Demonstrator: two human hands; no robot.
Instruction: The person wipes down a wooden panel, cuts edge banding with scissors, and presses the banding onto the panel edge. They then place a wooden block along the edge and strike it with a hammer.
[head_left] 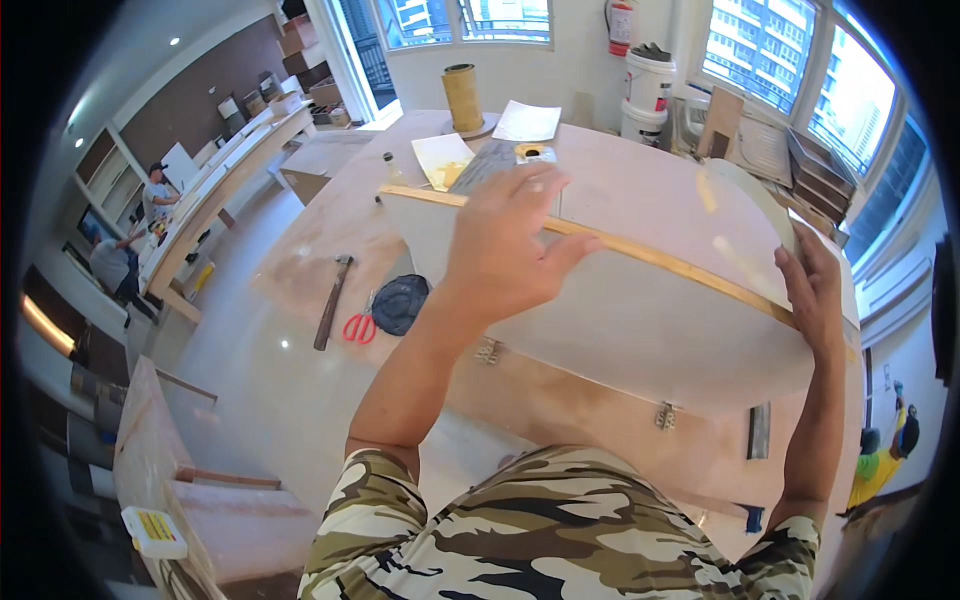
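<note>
A white panel (640, 320) with a bare wooden strip along its top edge (690, 272) stands on edge before me on the table. My left hand (510, 240) is over the strip, thumb and fingers apart, and holds nothing. At the panel's right end, my right hand (815, 290) is closed on a pale curved strip (755, 190), though the fingers partly hide the grip. Two metal hinges (487, 352) show at the panel's lower edge. Left of it lie a hammer (334, 300), red-handled scissors (361, 325) and a dark bundled cloth (401, 304).
Behind the panel are a yellowish roll (462, 98), stained sheets (442, 160) and an open can (535, 153). White buckets (648, 95) stand by the wall. A dark block (759, 431) lies at right. People work at a far-left bench (235, 190); another person (888, 460) is at right.
</note>
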